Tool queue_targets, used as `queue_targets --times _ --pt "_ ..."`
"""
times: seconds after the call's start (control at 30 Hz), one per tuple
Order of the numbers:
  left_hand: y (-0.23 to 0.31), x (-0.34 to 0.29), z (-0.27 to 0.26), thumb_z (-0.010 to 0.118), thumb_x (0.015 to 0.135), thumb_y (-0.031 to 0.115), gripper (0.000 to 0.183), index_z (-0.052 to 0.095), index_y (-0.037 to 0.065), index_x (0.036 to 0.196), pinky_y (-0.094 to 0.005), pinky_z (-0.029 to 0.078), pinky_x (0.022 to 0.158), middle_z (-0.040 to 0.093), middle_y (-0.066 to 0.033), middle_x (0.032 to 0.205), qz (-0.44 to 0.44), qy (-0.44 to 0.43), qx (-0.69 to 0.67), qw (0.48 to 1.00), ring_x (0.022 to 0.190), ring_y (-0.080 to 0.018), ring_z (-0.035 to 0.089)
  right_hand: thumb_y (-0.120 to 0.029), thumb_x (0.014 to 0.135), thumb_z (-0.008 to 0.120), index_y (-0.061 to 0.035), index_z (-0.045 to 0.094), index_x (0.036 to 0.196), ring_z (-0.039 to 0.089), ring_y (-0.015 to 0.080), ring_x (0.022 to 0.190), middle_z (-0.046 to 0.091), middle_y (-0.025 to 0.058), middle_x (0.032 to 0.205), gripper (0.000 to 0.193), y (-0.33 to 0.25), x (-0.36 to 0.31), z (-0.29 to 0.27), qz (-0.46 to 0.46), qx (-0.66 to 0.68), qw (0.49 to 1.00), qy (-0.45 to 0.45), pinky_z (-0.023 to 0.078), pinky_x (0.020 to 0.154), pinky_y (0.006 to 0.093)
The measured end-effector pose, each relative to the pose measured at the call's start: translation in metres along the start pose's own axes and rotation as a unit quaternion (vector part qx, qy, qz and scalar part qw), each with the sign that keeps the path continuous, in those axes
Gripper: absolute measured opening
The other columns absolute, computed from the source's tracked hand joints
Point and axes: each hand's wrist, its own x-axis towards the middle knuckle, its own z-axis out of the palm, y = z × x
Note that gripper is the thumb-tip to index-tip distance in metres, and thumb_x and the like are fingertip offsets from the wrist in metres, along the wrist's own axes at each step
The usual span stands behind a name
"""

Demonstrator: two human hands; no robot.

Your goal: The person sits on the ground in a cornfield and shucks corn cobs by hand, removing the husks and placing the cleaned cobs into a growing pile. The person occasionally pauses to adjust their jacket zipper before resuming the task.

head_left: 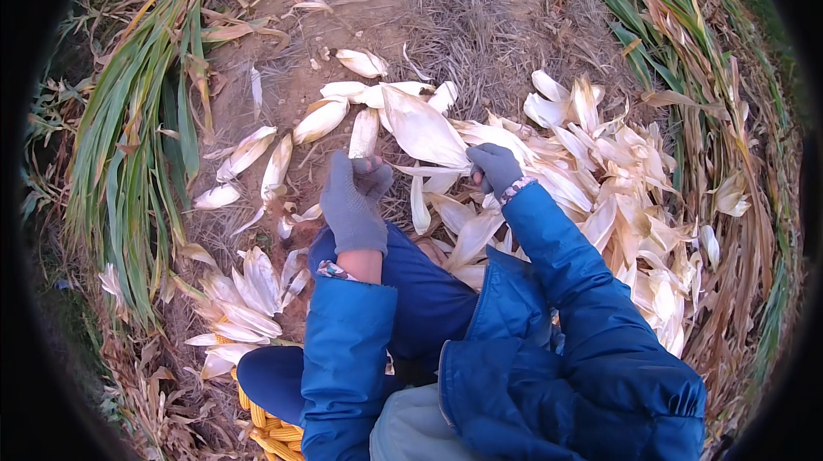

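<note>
My right hand (495, 168), in a grey glove, is closed on the narrow end of a broad, pale dry corn husk (423, 128). The husk fans out up and to the left from my fingers. My left hand (353, 204), gloved in grey too, has its fingers curled in. A thin pale strip runs from the right hand to near its fingertips; whether the left fingers grip it is hard to see. Just beyond the left hand is an ear of corn in its husk (364, 133). More husked ears (321, 120) lie on the soil around it.
A large heap of loose husks (626, 221) spreads to my right. Bare yellow corn cobs (274, 434) lie at the lower left, by my knee, below a smaller clump of husks (253, 294). Long green stalks and leaves (141, 144) border the left; more leaves (669, 24) line the right.
</note>
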Motion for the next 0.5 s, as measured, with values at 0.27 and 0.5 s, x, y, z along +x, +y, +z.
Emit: queue_targets --times 0.27,0.5 --pt "0.001 -0.001 -0.003 0.053 0.088 0.007 0.015 0.056 0.002 0.102 -0.0343 0.055 0.065 0.061 -0.0118 0.084 0.036 -0.016 -0.003 0.999 0.067 -0.022 0.062 -0.029 0.088 0.06 -0.0016 0.063 0.089 0.056 0.0133 0.049 0.059 0.006 0.06 0.028 0.02 0.022 -0.009 -0.034 -0.09 0.995 0.022 0.044 0.045 0.0265" --pt "0.002 0.006 -0.003 0.061 0.088 0.022 0.018 0.055 0.007 0.095 -0.0333 0.051 0.064 0.058 -0.0075 0.082 -0.037 -0.032 -0.017 0.999 0.07 -0.02 0.059 -0.021 0.087 0.062 -0.0035 0.064 0.095 0.051 0.0102 0.044 0.06 0.0046 0.062 0.019 0.037 0.024 -0.032 -0.011 0.016 0.999 0.027 0.039 0.041 0.0234"
